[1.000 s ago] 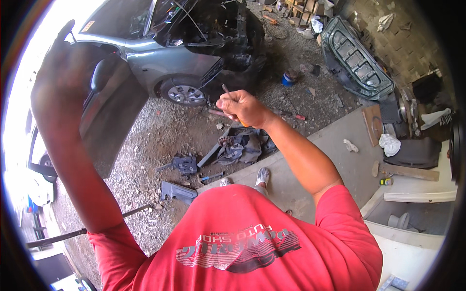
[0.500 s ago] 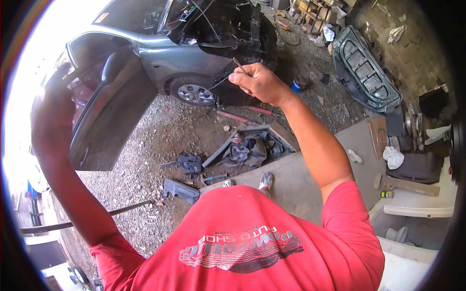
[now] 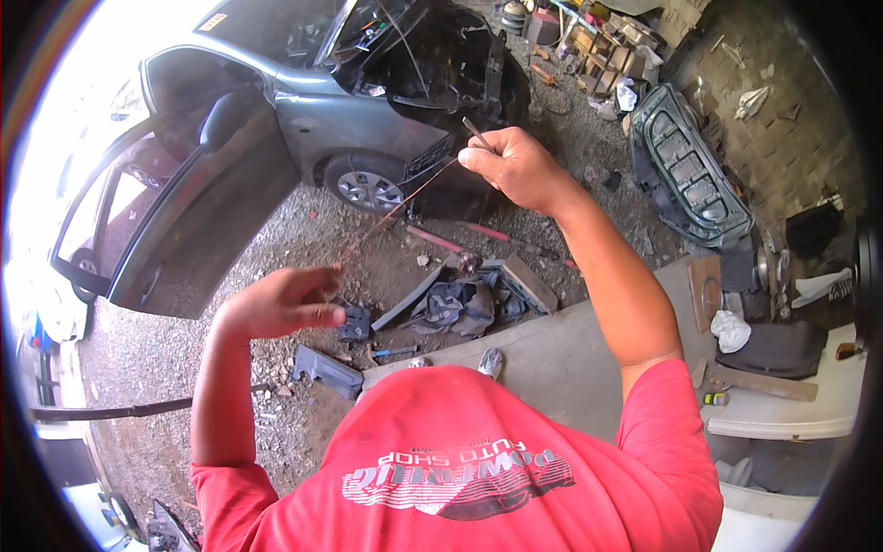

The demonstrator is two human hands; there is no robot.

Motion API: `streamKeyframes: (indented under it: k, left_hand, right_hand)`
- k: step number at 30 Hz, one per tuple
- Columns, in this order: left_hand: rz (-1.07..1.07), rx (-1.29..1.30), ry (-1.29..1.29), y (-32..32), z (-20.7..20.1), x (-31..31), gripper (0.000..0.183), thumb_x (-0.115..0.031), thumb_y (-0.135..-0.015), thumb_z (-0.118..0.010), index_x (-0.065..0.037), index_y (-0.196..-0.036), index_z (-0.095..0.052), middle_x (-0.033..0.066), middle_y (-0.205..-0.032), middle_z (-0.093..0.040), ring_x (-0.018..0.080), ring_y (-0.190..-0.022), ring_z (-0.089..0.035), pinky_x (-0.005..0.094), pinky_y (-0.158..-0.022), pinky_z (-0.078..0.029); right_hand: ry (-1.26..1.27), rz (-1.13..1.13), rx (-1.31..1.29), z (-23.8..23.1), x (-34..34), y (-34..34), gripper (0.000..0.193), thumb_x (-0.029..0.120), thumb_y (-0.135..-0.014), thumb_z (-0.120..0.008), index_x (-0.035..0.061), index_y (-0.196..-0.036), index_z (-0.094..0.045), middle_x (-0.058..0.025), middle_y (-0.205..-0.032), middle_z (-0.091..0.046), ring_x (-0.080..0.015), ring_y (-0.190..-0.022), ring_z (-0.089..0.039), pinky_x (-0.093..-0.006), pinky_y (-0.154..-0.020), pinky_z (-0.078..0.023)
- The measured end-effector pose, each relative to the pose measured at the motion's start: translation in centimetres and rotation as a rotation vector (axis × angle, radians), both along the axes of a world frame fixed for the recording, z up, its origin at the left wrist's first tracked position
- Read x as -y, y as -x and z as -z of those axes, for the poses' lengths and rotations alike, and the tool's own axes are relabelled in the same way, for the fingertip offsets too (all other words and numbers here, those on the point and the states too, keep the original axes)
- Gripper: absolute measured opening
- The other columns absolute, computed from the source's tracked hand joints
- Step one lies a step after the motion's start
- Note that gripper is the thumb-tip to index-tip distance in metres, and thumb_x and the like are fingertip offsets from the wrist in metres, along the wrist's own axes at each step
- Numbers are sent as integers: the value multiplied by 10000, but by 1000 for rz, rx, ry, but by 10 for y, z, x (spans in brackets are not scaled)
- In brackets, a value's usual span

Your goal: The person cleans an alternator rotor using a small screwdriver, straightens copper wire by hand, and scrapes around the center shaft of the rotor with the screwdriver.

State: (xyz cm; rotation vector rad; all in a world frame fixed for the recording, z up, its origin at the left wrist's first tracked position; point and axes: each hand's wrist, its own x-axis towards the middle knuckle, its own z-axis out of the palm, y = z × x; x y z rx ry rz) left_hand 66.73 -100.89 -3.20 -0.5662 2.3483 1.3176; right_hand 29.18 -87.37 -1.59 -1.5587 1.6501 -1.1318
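My right hand is raised in front of the car, its fingers closed round a short, thin dark rod that sticks out above the thumb. From that hand a thin reddish-brown strand, like wire or thread, slants down toward my left hand. The left hand hovers over the gravel with thumb and fingers apart, some of them blurred. Whether the strand reaches its fingertips I cannot tell.
Ahead stands a grey car with its front end stripped and its door swung open. Loose dark parts and red bars lie on the ground. A trunk lid-like panel leans at the right. A long dark bar is at the left.
My left hand has come down and inward from beside the car door, its fingers now apart. The right hand, still holding the rod, has shifted slightly right and down. The strand now shows clearly.
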Motion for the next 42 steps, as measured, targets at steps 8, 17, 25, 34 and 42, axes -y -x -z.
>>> streamKeyframes:
  k: [8, 17, 25, 34, 42]
  left_hand:
    - [-728, -699, -328, 43, 59, -6, 859, -306, -999, -688, 109, -1606, -243, 296, -1555, -469, 360, -1383, -562, 444, -1189, -413]
    - [-603, -1287, -1188, 76, 7, -8, 617, -306, -938, -660, 105, -1372, -509, 112, -1304, -616, 112, -896, -596, 305, -880, -484]
    - [-142, -554, -1004, 37, -3, -16, 690, -184, -910, -751, 86, -1491, -494, 56, -1181, -671, 119, -931, -593, 279, -841, -483]
    - [-351, -419, -304, 32, 1, -22, 807, -237, -943, -782, 53, -1584, -384, 166, -1427, -611, 234, -1270, -616, 386, -1088, -465]
    - [-625, -1247, -722, 74, -7, -45, 762, -208, -947, -683, 101, -1562, -357, 181, -1396, -580, 347, -1384, -536, 483, -1188, -368]
  right_hand:
    - [-48, -108, 265, -24, -27, -39, 299, 261, -1054, -652, 51, -845, -684, 84, -665, -520, -27, -651, -454, -249, -592, -390]
    - [-250, -9, 502, 124, -30, -93, 371, 289, -1064, -642, 69, -771, -582, 63, -681, -520, -58, -671, -463, -300, -598, -400]
    - [-84, -93, 109, 90, 4, -62, 378, 241, -1024, -624, 95, -687, -532, 88, -655, -457, -33, -616, -398, -287, -547, -344]
    - [9, -127, 163, 10, 22, -105, 280, 260, -1049, -632, 47, -893, -724, 102, -711, -503, -24, -694, -437, -274, -610, -397]
    - [23, -243, 262, 33, 24, -112, 340, 335, -1050, -618, 16, -982, -714, 12, -751, -611, -101, -714, -559, -325, -690, -485]
